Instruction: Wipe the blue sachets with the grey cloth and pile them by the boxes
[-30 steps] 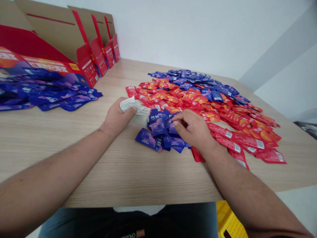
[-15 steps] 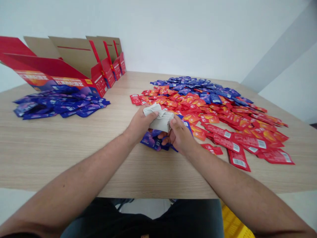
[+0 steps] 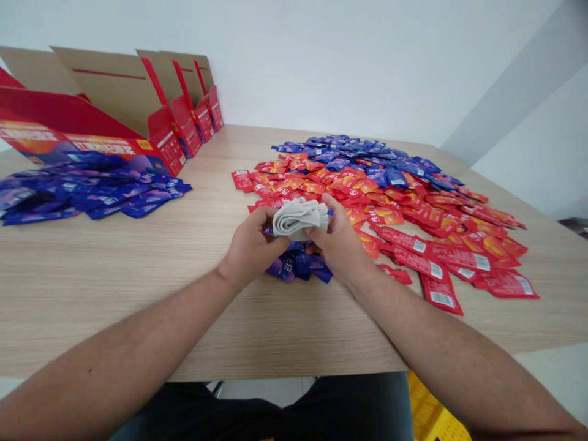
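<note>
Because the foil sachets lie loose on the pale wood-grain tabletop (image 3: pixel 92 294), the chief risk is accidental mixing of the colours. Left to right: the heap of blue sachets (image 3: pixel 92 191) lies against the front of the nearest open red cardboard display box (image 3: pixel 165 147), so a knock to that box could shift the heap. The left hand (image 3: pixel 252 242) and right hand (image 3: pixel 337 236) are curled and pressed toward each other, thumbs and fingers pinching a folded off-white cloth (image 3: pixel 298 219) at mid-tabletop, directly above a small pile of blue sachets (image 3: pixel 298 267). A slip of that pinch would drop the cloth onto the pile and could scatter it or hide it. The pile stands just beside the red-orange sachets (image 3: pixel 367 205), whose far side meets a wide spread of blue sachets (image 3: pixel 349 149), so a careless sweep of a forearm could blur both borders. Farther right, loose red barcoded sachets (image 3: pixel 441 263) lie near the right forearm, which could drag them out of place. Counts: two hands, one cloth, four open boxes in a row (the rearmost partly hidden), three blue groups, one red-orange spread and one yellow plastic crate (image 3: pixel 436 413) at lower right; the sachets are too many and too overlapped to count singly.
</note>
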`<state>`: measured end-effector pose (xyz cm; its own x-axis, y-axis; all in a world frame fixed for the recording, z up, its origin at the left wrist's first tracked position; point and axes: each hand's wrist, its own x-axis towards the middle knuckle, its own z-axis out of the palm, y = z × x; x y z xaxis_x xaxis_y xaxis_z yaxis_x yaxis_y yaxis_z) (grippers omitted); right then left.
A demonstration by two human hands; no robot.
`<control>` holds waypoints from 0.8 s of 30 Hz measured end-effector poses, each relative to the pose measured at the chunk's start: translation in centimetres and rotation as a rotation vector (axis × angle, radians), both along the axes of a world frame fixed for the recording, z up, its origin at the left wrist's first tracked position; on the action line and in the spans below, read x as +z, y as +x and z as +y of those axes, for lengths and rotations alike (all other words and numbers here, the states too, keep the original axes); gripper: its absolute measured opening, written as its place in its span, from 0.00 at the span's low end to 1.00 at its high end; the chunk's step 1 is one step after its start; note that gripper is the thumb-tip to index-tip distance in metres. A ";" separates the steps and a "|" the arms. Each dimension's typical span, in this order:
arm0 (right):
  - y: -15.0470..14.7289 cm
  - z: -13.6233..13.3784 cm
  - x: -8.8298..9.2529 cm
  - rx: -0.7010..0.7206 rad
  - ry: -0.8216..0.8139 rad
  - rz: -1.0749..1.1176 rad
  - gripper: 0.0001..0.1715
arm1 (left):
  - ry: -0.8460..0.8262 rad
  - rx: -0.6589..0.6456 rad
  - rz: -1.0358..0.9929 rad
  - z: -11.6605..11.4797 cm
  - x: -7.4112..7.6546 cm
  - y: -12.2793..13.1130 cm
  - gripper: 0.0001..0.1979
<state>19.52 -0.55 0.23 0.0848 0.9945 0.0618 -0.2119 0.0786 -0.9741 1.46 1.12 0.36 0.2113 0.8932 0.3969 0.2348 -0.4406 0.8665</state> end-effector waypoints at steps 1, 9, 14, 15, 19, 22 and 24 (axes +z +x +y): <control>-0.1 -0.1 0.2 0.033 -0.024 0.072 0.46 | 0.103 0.050 0.046 -0.2 0.1 -0.2 0.14; -0.1 -1.3 1.3 0.393 -0.220 0.330 0.34 | 0.925 0.129 0.347 -0.3 0.3 -1.5 0.10; -0.6 -1.5 1.1 0.326 -0.175 0.333 0.30 | 1.086 0.032 0.446 -0.1 0.5 -1.2 0.10; -0.8 -1.5 1.1 0.322 -0.171 0.322 0.27 | 1.083 0.013 0.459 -0.1 0.6 -1.1 0.10; -1.0 -1.5 1.2 0.279 -0.126 0.297 0.24 | 0.946 -0.014 0.410 -0.2 0.2 -0.8 0.19; -0.8 -1.6 1.6 0.186 -0.048 0.284 0.26 | 0.771 -0.013 0.298 -0.2 -0.4 -0.9 0.29; -0.6 -1.6 1.7 0.163 -0.008 0.238 0.27 | 0.654 -0.040 0.257 -0.1 -0.6 -1.0 0.31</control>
